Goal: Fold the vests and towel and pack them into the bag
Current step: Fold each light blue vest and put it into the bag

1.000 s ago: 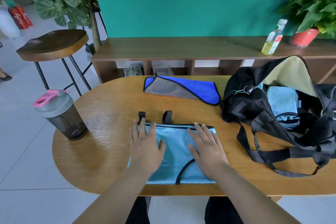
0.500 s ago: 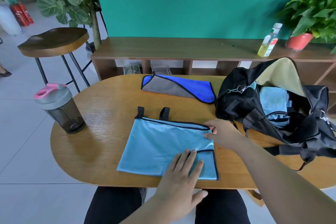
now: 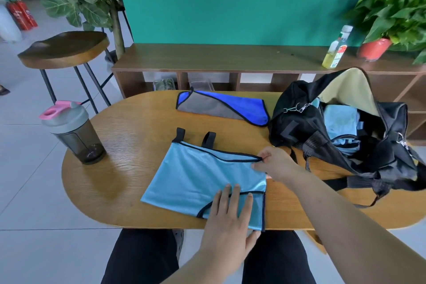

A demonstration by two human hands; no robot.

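The left hand (image 3: 230, 217) lies flat on the near right corner of the light-blue vest (image 3: 196, 177), fingers straight and close together, palm down. Its grip is apart: it presses the cloth and holds nothing. The forearm comes in from below, over the person's lap. The right hand (image 3: 276, 163) is at the far right corner of the same vest. Its grip is clamped on the black trim there, thumb and fingertips pinching the hem, and the arm reaches in from the lower right.

The vest lies folded on the worktop (image 3: 129, 145), two black loops sticking out at its far left corner. Its near right corner reaches the worktop's near edge.

Right of the vest, just past the pinching hand, stands the open black bag (image 3: 299, 127) with folded light-blue cloth (image 3: 341, 120) inside. The bag's straps trail over the wood towards the vest. Beyond the vest, across a strip of bare wood, lies a folded blue-and-grey vest (image 3: 219, 108). Left of the vest is a broad stretch of bare wood, then a shaker bottle (image 3: 71, 134) near the worktop's left end.
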